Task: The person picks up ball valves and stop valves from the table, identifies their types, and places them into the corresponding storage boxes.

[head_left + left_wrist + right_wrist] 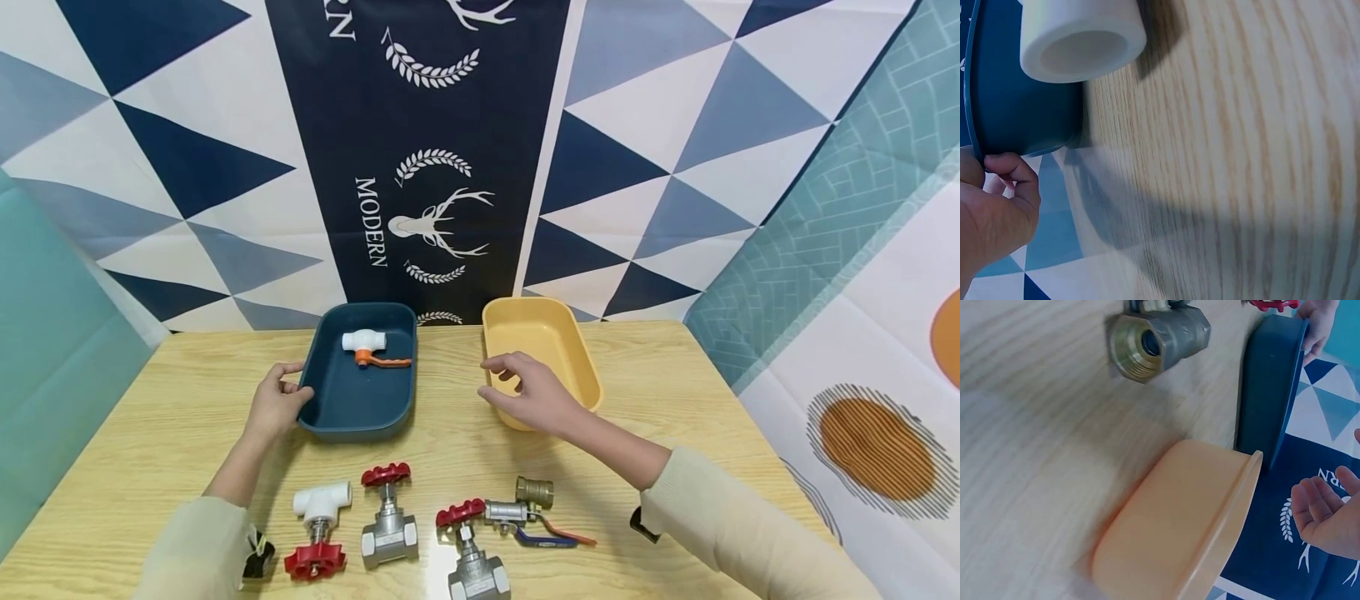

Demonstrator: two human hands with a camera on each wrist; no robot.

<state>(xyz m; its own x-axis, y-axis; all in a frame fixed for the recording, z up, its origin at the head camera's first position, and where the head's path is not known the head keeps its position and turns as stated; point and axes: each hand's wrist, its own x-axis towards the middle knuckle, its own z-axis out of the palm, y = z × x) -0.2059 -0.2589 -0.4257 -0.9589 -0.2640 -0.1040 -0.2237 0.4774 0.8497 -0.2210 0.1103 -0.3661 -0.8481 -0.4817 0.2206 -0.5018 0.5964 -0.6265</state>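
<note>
Two hands work here. The left hand (277, 402) pinches the near-left rim of the blue tray (360, 404) between thumb and fingers. The right hand (525, 392) hangs over the left side of the yellow tray (540, 329), fingers loosely curved, thumb apart, holding nothing.

Inside the blue tray lies a white ball valve (364, 341) with an orange lever. Nearer the person, five more valves lie on the worktop (645, 375): a white valve with a red wheel (318, 530), a left steel gate valve (389, 533), a right steel gate valve (474, 565), a steel ball valve (507, 512) with a blue lever and a brass ball valve (535, 492). With one valve in a tray and five outside, the work looks to be at an early stage.

The right hand covers part of the yellow tray's inside — that corner cannot be checked. The head view cuts off the right steel gate valve at its bottom edge. In the left wrist view only a white pipe end shows, cropped above; the right wrist view crops the right hand. Where the two ball valves' levers cross, contact is hard to judge.
</note>
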